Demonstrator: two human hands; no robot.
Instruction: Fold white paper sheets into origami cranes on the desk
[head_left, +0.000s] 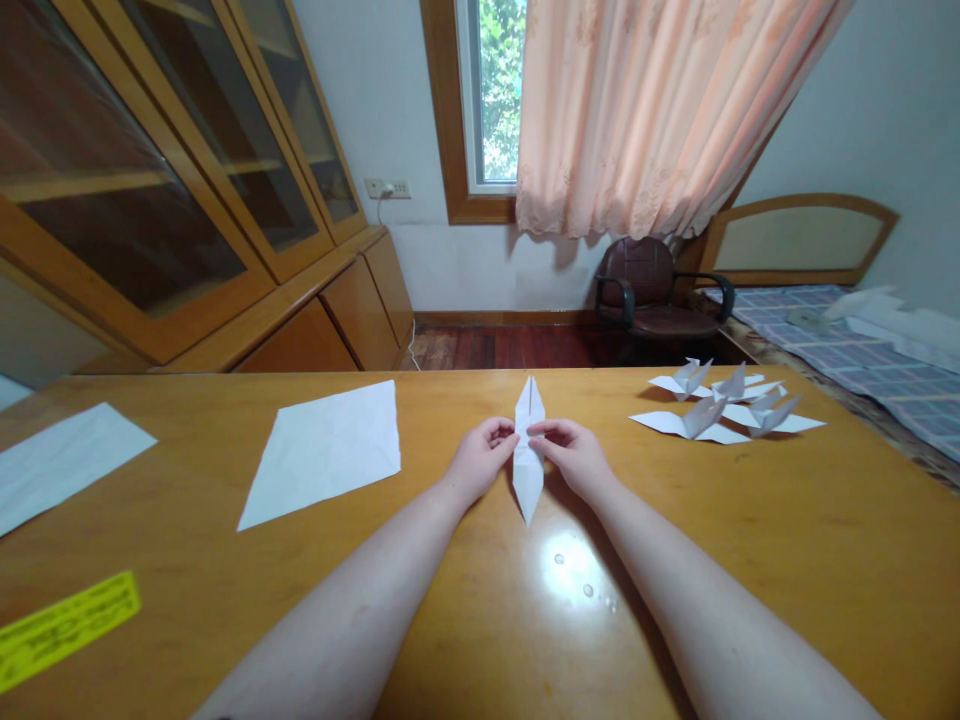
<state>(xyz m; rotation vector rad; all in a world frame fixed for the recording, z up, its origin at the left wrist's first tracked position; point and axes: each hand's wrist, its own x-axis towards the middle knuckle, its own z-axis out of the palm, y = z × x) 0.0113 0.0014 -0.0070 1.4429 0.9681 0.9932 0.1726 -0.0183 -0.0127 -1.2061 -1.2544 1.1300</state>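
A narrow folded white paper (529, 482), pointed at both ends, stands lengthwise away from me over the middle of the wooden table (465, 620). A dark slit runs down its far tip. My left hand (481, 458) pinches its left edge between thumb and curled fingers. On the opposite edge, my right hand (574, 455) grips it with thumb and forefinger. Both hands are at about the paper's mid-length. Whether the paper touches the tabletop I cannot tell.
Several folded paper cranes (701, 415) sit at the table's far right. To the left lie a white paper sheet (326, 455) and another sheet (67, 465). A yellow label (71, 625) is at the near left. Beyond the table are a chair (649, 285), a bed (810, 320) and a cabinet (300, 330).
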